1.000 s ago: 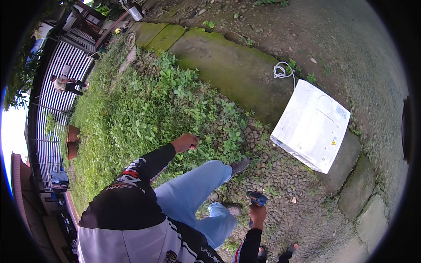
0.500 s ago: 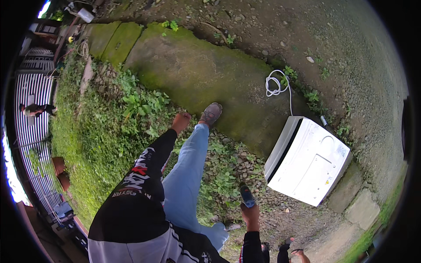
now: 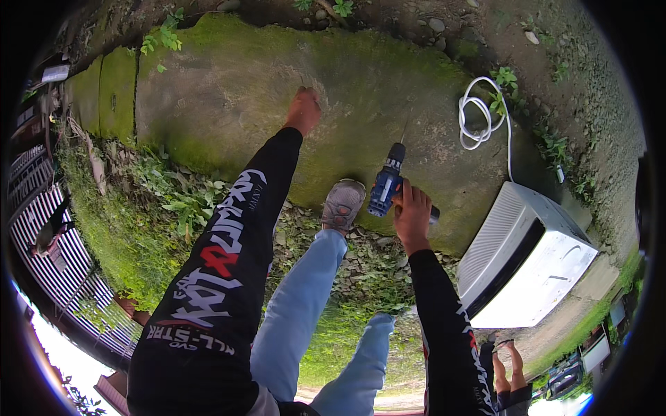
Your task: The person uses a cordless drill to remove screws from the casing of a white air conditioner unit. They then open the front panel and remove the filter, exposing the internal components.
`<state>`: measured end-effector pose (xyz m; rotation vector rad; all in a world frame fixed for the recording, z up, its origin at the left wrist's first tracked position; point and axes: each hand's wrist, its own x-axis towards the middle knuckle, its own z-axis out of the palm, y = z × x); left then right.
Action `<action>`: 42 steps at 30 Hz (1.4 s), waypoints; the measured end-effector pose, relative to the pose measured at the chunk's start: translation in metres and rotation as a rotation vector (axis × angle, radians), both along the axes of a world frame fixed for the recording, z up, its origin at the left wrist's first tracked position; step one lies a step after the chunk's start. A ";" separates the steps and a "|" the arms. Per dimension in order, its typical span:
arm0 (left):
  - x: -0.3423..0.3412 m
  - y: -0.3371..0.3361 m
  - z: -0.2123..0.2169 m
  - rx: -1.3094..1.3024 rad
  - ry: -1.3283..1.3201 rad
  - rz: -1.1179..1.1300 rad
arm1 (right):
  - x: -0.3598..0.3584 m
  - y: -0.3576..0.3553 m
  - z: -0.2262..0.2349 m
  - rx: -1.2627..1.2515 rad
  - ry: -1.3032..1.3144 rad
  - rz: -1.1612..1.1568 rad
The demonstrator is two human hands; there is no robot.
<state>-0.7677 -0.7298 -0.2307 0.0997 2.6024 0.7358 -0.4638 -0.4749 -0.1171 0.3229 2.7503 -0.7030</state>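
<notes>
Passage: the concrete slab (image 3: pixel 354 104) lies open between the left grip (image 3: pixel 304 111) and the drill (image 3: pixel 386 188). Obstacles: the shoe (image 3: pixel 343 204), just left of the drill; the looped white cable (image 3: pixel 489 125) and white appliance (image 3: pixel 544 260), both to its right.

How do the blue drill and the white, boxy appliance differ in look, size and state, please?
The drill is mostly blue and black, while the appliance is mostly white. The drill is far smaller than the bulky appliance. The drill tapers to a thin bit, whereas the appliance is box-shaped. The right hand grips the drill; the appliance sits unheld. Both have dark parts.
</notes>
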 end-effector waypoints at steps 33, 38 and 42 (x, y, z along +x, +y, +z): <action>0.170 0.332 0.151 0.399 -0.668 -0.267 | 0.503 0.071 0.044 -0.990 -0.110 -2.378; 0.217 0.423 0.179 0.481 -0.664 -0.348 | 0.512 0.130 0.029 -1.087 0.323 -2.442; 0.296 0.440 0.185 0.466 -0.748 -0.281 | 0.492 0.165 0.032 -1.151 0.542 -2.455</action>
